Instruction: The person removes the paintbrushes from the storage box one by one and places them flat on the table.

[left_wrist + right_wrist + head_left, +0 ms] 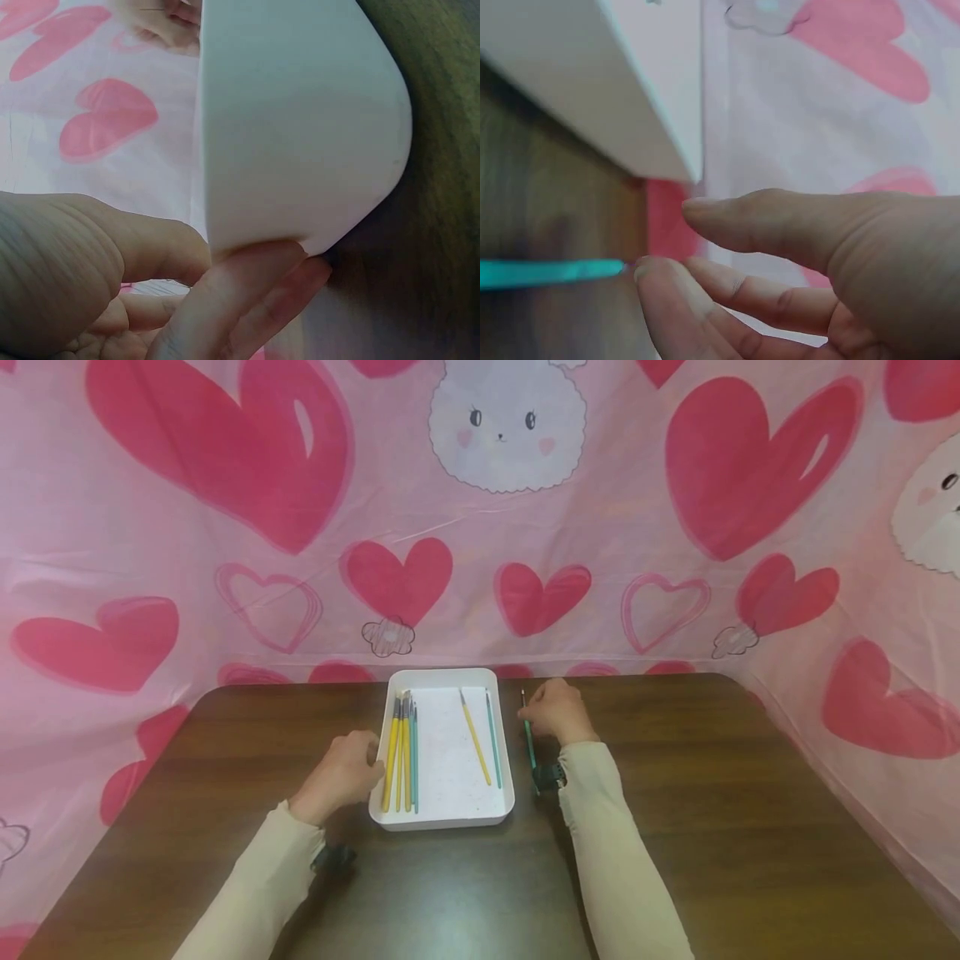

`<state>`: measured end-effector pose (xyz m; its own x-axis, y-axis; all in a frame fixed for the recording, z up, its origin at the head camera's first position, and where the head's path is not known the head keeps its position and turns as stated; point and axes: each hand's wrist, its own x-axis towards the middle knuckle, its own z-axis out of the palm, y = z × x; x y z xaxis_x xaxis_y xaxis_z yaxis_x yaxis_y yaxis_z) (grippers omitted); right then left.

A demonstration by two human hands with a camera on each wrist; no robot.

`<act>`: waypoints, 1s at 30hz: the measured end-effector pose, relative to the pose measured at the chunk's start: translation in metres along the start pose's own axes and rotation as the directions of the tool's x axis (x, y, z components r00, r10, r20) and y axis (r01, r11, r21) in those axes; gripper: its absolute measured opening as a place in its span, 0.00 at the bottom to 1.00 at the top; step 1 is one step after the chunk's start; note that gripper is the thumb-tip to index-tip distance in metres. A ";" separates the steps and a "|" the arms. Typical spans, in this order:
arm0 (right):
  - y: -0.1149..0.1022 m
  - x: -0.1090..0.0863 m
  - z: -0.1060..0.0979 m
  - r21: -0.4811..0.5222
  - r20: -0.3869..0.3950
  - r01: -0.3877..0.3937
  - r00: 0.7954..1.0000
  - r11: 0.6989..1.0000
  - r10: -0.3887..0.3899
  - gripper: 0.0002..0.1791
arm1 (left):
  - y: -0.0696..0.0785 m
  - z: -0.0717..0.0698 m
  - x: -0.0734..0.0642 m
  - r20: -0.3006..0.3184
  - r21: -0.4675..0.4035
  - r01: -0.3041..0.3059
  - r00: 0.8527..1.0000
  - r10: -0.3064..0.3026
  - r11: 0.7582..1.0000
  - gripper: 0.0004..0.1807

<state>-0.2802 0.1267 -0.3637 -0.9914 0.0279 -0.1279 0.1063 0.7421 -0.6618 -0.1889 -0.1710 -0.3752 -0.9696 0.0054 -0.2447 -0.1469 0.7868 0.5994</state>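
Starting at the left, we see our left hand [341,777] at the left wall of the white tray [441,823]; its curled fingers press the outside, its thumb meets the rim, and together they grip that edge. The tray stands by the far edge of the table [675,827].

Along the tray's left wall lie what we count as three yellow paintbrushes [390,768] and two teal paintbrushes [416,768], bristles toward the tray's far edge. Bare tray floor follows, then a lone yellow paintbrush [476,739] lying aslant, and a slim teal paintbrush [493,739] close to the right wall.

Just outside that wall, a loose teal paintbrush [529,739] points its tip toward the table's far edge. Our right hand [558,710] is at its upper end, fingers bent, thumb standing apart from the fingertips in the right wrist view; we cannot tell whether they have hold of it, or whether it rests on the table.

As we judge it, the left-hand group is in order and the two brushes at the right lie looser; the one outside seems the piece in hand, though whether it is coming or going we cannot tell.
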 end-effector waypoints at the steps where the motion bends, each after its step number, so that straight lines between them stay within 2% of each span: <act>1: -0.004 -0.002 0.000 0.005 0.003 0.013 1.000 1.000 -0.013 0.09 | 0.000 0.000 0.000 -0.002 -0.001 0.001 1.000 -0.001 1.000 0.20; 6: -0.026 -0.012 0.006 -0.008 0.020 0.093 0.996 0.996 -0.092 0.09 | -0.001 -0.001 0.001 -0.007 -0.002 0.003 1.000 -0.003 1.000 0.21; 10: -0.042 -0.019 0.019 -0.047 0.022 0.188 0.982 0.981 -0.187 0.10 | -0.002 -0.001 0.001 -0.010 0.005 -0.001 1.000 0.001 1.000 0.20; 13: -0.052 -0.024 0.029 -0.073 0.050 0.226 0.974 0.971 -0.223 0.12 | -0.002 -0.001 0.000 -0.012 0.008 -0.003 1.000 0.003 1.000 0.20; 20: -0.059 -0.027 0.049 -0.170 0.138 0.200 0.974 0.965 -0.178 0.18 | -0.002 -0.002 -0.001 -0.015 0.017 0.000 1.000 0.001 1.000 0.21; 26: -0.058 -0.026 0.051 -0.191 0.135 0.174 0.979 0.966 -0.150 0.20 | 0.000 0.000 0.000 -0.007 0.015 0.024 1.000 -0.024 1.000 0.23; 30: -0.057 -0.028 0.052 -0.222 0.107 0.172 0.983 0.960 -0.152 0.15 | 0.001 0.001 0.001 -0.004 0.008 0.037 0.999 -0.037 0.999 0.24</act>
<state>-0.2543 0.0482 -0.3608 -0.9821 -0.1569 -0.1044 -0.0860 0.8659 -0.4928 -0.1897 -0.1691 -0.3758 -0.9642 -0.0260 -0.2640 -0.1812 0.7913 0.5840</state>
